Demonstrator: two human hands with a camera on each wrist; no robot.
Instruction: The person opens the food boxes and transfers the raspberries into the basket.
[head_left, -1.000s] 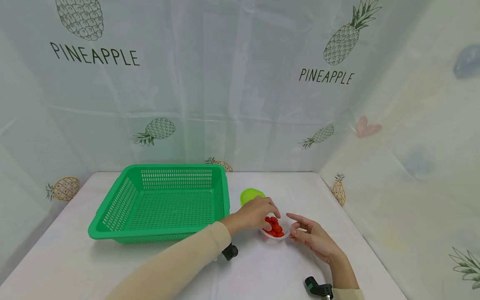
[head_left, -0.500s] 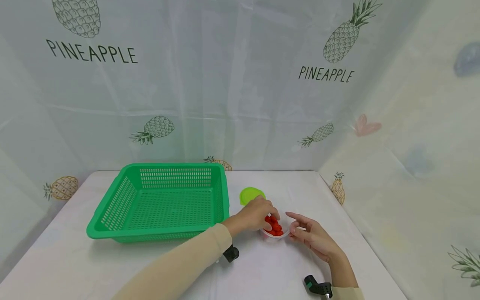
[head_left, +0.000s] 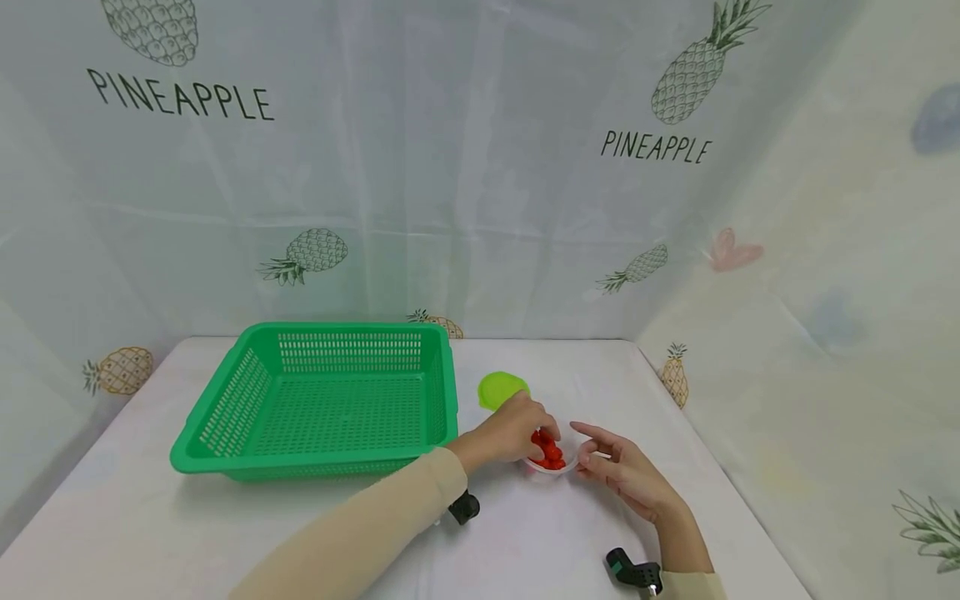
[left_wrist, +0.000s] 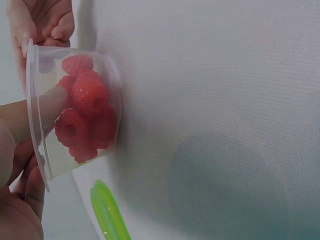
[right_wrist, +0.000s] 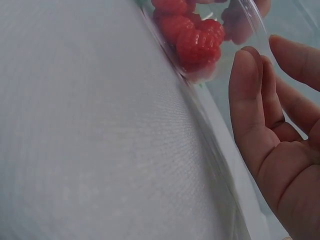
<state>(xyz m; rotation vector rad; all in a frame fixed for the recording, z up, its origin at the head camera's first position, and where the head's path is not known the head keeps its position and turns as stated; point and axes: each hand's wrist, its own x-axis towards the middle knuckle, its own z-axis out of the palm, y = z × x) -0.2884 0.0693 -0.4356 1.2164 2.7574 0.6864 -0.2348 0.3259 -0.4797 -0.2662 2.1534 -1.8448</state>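
Observation:
A small clear cup (head_left: 553, 463) of red raspberries (left_wrist: 85, 117) stands on the white table. My left hand (head_left: 517, 429) reaches over its left rim with fingers curled down into it. In the left wrist view one fingertip (left_wrist: 50, 107) is inside the cup, pressed against a raspberry, and the other fingers curl by the rim. My right hand (head_left: 611, 467) lies just right of the cup (right_wrist: 235, 30), fingers (right_wrist: 247, 95) relaxed and close to the wall. I cannot tell if they touch it.
A large green slotted basket (head_left: 225, 442) sits left of the cup. A lime green lid (head_left: 502, 387) lies just behind it, also visible as the lid (left_wrist: 107, 212). Pineapple-print sheets wall in the back and right.
Both hands and the cup stay almost where they were. The left fingers have dipped slightly deeper into the cup, and the head view has shifted a little.

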